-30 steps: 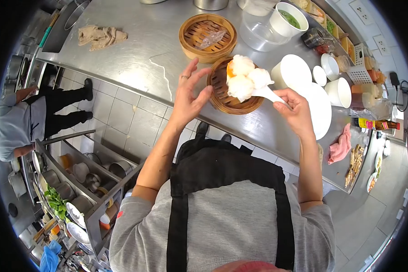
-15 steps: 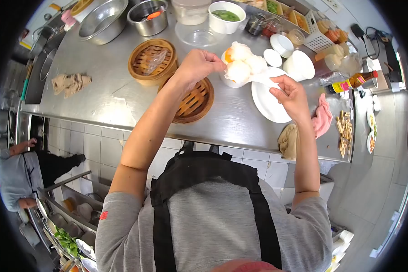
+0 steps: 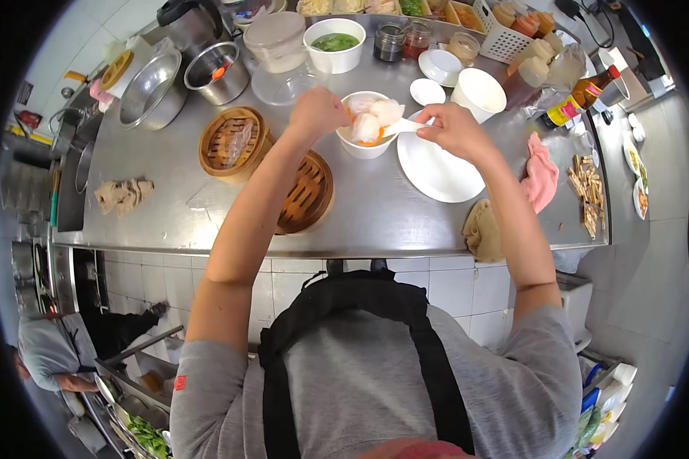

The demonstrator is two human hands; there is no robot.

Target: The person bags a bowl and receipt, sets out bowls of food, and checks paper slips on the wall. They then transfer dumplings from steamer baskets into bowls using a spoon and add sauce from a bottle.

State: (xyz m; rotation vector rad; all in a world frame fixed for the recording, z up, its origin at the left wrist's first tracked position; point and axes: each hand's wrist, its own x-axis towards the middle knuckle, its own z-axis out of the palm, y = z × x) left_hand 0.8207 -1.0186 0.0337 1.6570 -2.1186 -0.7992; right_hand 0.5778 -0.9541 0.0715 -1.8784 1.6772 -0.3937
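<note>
Several pale, translucent dumplings (image 3: 378,116) with orange bits rest in and above a white bowl (image 3: 366,151). My right hand (image 3: 453,131) pinches the handle of a white spoon (image 3: 410,126), whose head reaches in at the dumplings from the right. At the bowl's left edge, my left hand (image 3: 318,113) has its fingertips pressed together beside the dumplings; what they pinch is hidden. A white plate (image 3: 440,172) lies below my right hand. Two round bamboo steamers stand left of the bowl, one with a crumpled clear wrapper (image 3: 240,144) on it, the other (image 3: 308,195) partly behind my left forearm.
Behind the bowl are a tub of green leaves in liquid (image 3: 334,42), sauce jars (image 3: 389,42) and an empty white cup (image 3: 478,93). A bottle (image 3: 582,98), pink cloth (image 3: 540,174) and beige cloth (image 3: 482,229) lie rightward. A person (image 3: 50,348) is at far left.
The dumplings, earlier heaped high above the bowl's rim, now sit lower in it. Both hands have come down with them, the spoon staying in my right. The view has shifted.
</note>
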